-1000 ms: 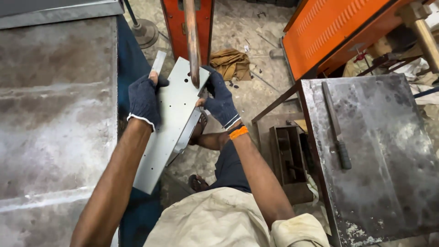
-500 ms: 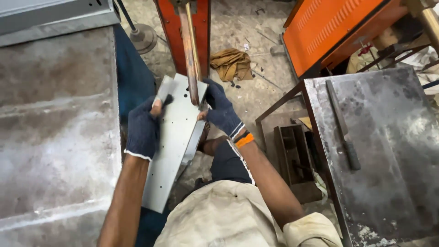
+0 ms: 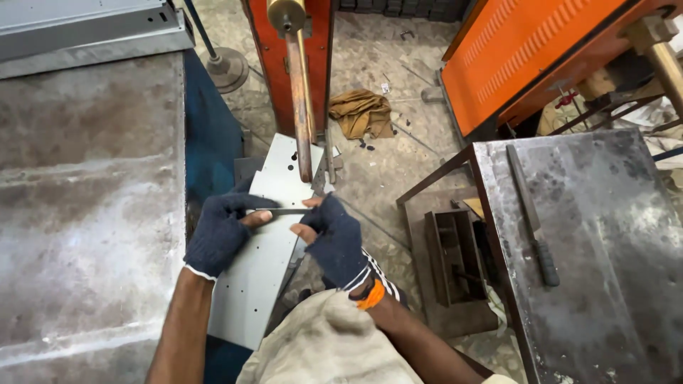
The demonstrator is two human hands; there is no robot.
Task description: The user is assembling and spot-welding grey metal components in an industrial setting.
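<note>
Both hands wear dark knitted gloves with the fingertips cut away. The left hand (image 3: 222, 238) and the right hand (image 3: 333, 238) meet over a long grey sheet-metal panel (image 3: 260, 274), and between them they pinch a thin flat metal strip (image 3: 281, 210) – left fingers closed on its left end, right fingers (image 3: 302, 232) closed on its right end. The strip lies crosswise, its long axis running left to right, laid flat on the panel's face.

The panel's long axis runs the other way – from near the person's lap at lower left, up and slightly rightward to its far end under the copper-coloured welding arm (image 3: 299, 107). That far end has a stepped, notched edge and small punched holes; more holes dot the near part. The arm reaches down from the orange-red machine body (image 3: 320, 43), its tip just above the panel's far end; whether it touches cannot be told.

To the left stands a worn steel counter (image 3: 85, 199) with a folded grey sheet (image 3: 85, 28) at its far edge. To the right, another counter (image 3: 605, 235) carries a long file (image 3: 532, 213) pointing away from the person. A brown rag (image 3: 361, 112) lies on the floor beyond the machine
</note>
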